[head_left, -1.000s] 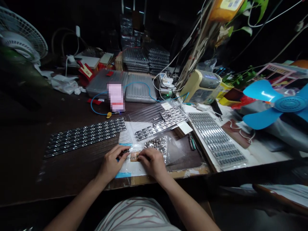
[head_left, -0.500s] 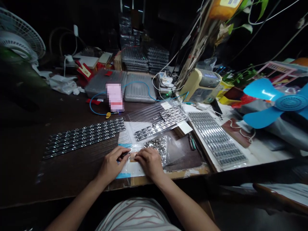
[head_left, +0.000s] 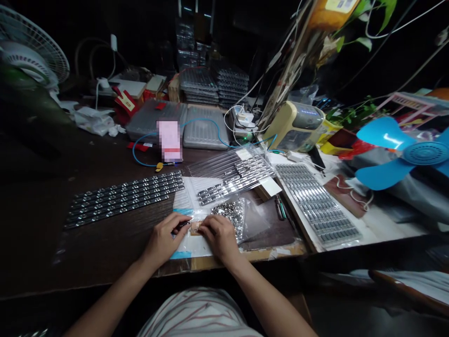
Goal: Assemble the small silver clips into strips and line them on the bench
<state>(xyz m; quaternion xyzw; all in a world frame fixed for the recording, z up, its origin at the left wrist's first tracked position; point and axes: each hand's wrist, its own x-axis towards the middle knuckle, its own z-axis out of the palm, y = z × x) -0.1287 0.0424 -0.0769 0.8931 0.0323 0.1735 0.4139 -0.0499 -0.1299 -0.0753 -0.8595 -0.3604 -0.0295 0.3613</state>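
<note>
My left hand [head_left: 166, 238] pinches a small dark part [head_left: 181, 225] between thumb and fingers, just left of a small tan block [head_left: 196, 228]. The fingertips of my right hand [head_left: 220, 236] are pressed together at the block's right side; what they hold, if anything, is hidden. Under both hands lies a white sheet [head_left: 180, 238] with blue strips. Behind my right hand a clear bag [head_left: 234, 216] spills over with many small shiny metal pieces. Farther back a clear ribbed tray [head_left: 213, 171] carries rows of dark parts with shiny pieces.
On the left lie rows of dark parts [head_left: 122, 199]. A filled clear tray [head_left: 315, 201] is at right, near a green-handled tool [head_left: 280, 208] and a blue-bladed fan [head_left: 382, 154]. A phone-like pink screen [head_left: 170, 140] and stacked trays [head_left: 198, 84] stand behind.
The whole view has shifted slightly. Both hands stay at the block, with only small movements of the right fingertips.
</note>
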